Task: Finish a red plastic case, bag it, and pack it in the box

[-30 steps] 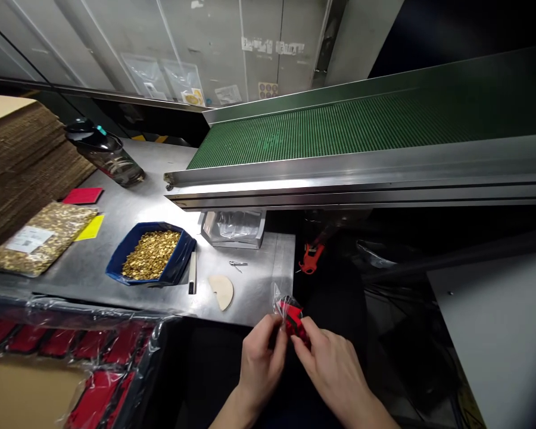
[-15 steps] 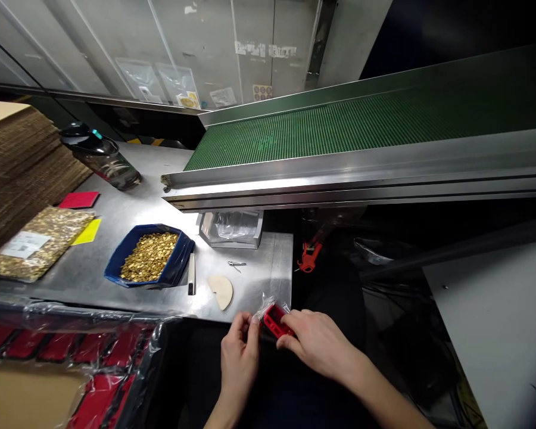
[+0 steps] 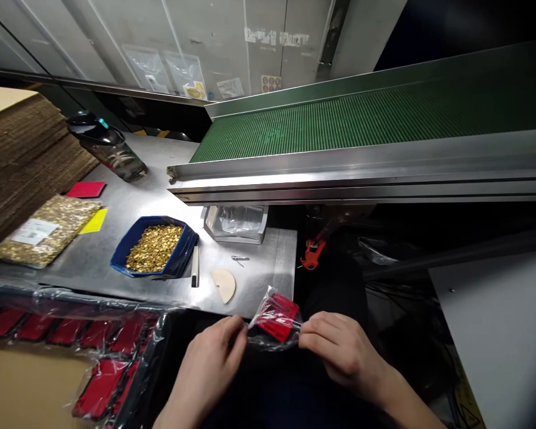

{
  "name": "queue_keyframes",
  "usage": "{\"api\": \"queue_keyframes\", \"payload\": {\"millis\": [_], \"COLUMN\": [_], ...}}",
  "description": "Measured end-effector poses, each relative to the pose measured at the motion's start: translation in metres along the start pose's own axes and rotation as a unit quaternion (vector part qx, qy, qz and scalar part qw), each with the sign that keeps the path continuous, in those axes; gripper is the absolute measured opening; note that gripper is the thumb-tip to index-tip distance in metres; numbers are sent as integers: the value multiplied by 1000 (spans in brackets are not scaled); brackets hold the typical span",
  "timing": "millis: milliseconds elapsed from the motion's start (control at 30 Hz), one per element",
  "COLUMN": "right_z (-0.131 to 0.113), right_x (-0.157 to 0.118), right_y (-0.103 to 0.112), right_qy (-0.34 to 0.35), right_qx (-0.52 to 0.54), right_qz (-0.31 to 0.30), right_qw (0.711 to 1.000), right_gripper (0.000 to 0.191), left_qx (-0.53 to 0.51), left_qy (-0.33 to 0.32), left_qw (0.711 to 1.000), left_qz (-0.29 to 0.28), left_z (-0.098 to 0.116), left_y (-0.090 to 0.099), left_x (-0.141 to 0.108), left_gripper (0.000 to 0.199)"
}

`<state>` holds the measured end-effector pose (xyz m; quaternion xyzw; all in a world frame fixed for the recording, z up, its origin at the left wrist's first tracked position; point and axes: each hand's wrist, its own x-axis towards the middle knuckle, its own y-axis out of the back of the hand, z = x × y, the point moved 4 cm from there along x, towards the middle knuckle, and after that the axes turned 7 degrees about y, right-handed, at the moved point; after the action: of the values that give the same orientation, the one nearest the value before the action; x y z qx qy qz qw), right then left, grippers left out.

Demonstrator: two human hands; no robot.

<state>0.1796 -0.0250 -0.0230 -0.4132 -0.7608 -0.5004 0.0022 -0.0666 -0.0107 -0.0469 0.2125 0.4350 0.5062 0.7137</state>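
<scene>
A red plastic part [image 3: 279,314] lies inside a clear plastic bag [image 3: 262,305], held over my lap near the table's front edge. My left hand [image 3: 217,354] pinches the bag's left side between thumb and fingers. On the opposite side, my right hand [image 3: 339,345] grips the bag's right edge with curled fingers. The bag is stretched between both hands, and the part's underside is hidden. Just beyond, a pale half-round disc [image 3: 224,286] and small nail clippers [image 3: 240,259] lie on the metal table [image 3: 270,271].
A blue bin [image 3: 120,253] of gold-coloured pieces stands left, beside a utility knife [image 3: 195,266]. Behind is a grey tray [image 3: 234,225] of clear bags, under a green conveyor [image 3: 304,128]. At lower left, a lined box holds bagged red parts [image 3: 100,387]. A bottle [image 3: 111,149] stands farther back.
The red part now sits fully inside the bag; earlier my right hand held it at the bag's opening. My hands have moved apart to the bag's two sides. The view shifted slightly.
</scene>
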Motion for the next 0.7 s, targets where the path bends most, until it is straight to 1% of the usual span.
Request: {"api": "queue_keyframes", "payload": {"millis": [67,133,167,200,267,300,333,367,400,433,467,500,533,567,600,633,667,700], "right_z": [-7,-13,-17,-20,-26,-29,-32,-35,-37,-39,-40,-41,-40,-38,-35,-31,-27,-23], "right_x": [3,7,10,12,18,22,27,33,39,45,52,58,64,67,69,68,66,63], "right_y": [7,12,14,16,19,20,20,20,18,16,13,8,3,-4,-11,-19,-27,-36], "right_qy": [8,11,9,6,-1,0,2,7,14,16,15,1,-28,-72,-127,-185,-243,-296], "right_qx": [24,46,66,90,136,159,181,202,228,266,313,362,407,445,475,497,511,520], "right_qz": [6,13,17,22,32,35,38,40,40,37,39,46,62,85,114,144,167,174], "right_qw": [1000,999,998,996,990,987,983,979,973,963,949,931,911,889,863,836,807,782], "right_gripper": [29,34,35,34,28,25,23,22,21,19,17,14,12,11,11,9,8,8], "left_qx": [-32,-106,-140,-158,-142,-126,-124,-145,-194,-268,-355,-445,-528,-593,-638,-664,-676,-682], "left_qy": [-19,-54,-65,-68,-56,-52,-51,-54,-61,-72,-86,-99,-112,-123,-132,-147,-160,-170], "left_qw": [999,992,987,985,986,987,986,984,978,961,930,887,837,788,748,721,706,697], "left_qz": [-14,-33,-31,-13,59,89,98,84,50,9,-33,-70,-97,-112,-123,-131,-139,-144], "left_z": [1,3,4,4,2,1,1,2,3,5,8,11,14,16,18,20,22,23], "left_y": [14,26,31,36,43,44,43,40,34,27,19,11,3,-5,-13,-21,-28,-36], "left_x": [-6,-11,-12,-12,-10,-9,-7,-6,-5,-6,-6,-8,-10,-12,-14,-17,-21,-25], "left_gripper": [28,31,31,30,25,22,20,20,22,24,26,26,28,29,33,40,53,66]}}
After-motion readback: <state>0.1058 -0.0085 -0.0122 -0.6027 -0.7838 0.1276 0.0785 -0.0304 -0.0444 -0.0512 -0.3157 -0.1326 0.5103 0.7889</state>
